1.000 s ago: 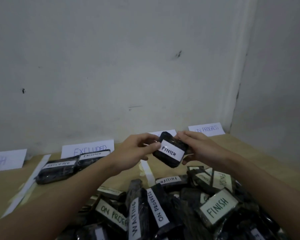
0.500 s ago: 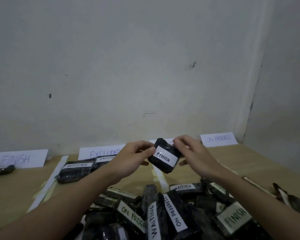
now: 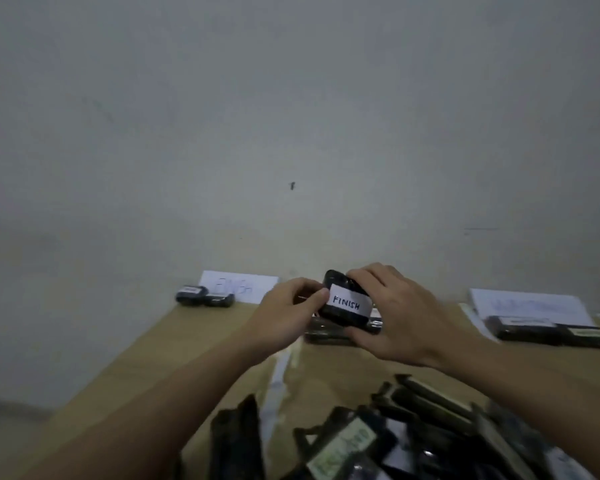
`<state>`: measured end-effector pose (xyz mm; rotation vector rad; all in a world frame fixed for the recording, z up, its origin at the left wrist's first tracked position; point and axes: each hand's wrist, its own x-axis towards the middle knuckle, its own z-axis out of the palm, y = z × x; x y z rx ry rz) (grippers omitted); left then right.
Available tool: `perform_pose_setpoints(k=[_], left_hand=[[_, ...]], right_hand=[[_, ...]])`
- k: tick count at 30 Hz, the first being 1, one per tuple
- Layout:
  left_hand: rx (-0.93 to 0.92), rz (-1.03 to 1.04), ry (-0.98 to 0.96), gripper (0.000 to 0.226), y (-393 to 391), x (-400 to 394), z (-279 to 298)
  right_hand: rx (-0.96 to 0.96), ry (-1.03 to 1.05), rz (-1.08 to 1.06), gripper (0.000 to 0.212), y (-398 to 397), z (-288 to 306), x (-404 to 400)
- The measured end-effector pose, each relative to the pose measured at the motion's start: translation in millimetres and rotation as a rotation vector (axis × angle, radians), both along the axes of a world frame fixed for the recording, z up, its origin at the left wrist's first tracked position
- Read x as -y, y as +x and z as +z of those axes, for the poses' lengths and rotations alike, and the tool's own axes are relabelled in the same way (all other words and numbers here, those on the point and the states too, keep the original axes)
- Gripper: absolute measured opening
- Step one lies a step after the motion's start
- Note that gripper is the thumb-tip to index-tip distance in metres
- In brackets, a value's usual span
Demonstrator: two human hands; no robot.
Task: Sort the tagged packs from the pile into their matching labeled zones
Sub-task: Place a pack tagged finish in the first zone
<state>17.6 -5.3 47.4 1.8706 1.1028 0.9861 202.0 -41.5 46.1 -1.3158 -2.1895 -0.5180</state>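
I hold a black pack [image 3: 343, 304] with a white tag reading FINISH above the table, between both hands. My left hand [image 3: 284, 318] pinches its left edge. My right hand [image 3: 392, 317] wraps its top and right side. Behind my left hand, a white FINISH zone sign [image 3: 239, 285] leans on the wall with two black packs [image 3: 204, 296] in front of it. The pile of tagged black packs [image 3: 378, 441] lies blurred at the bottom of the view.
Another white zone sign [image 3: 527, 304], its writing blurred, stands at the right with dark packs [image 3: 551, 332] before it. A white tape strip [image 3: 279, 379] runs along the wooden table [image 3: 174, 355]. A dark pack [image 3: 326, 332] lies under my hands. The table's left edge drops off.
The view has swung left, so the FINISH sign now sits near the centre. Both hands have carried the FINISH pack leftward with it, and the pile has dropped lower right.
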Motion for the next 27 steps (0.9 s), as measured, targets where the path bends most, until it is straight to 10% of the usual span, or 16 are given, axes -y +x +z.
perform_pose_setpoints(k=[14, 27], left_hand=[[-0.742, 0.167, 0.164, 0.043, -173, -77, -107], [-0.763, 0.054, 0.267, 0.045, -162, -95, -106]], right_hand=[[-0.156, -0.512, -0.027, 0.039, -144, -58, -212], [-0.048, -0.556, -0.048, 0.046, -156, -87, -254]])
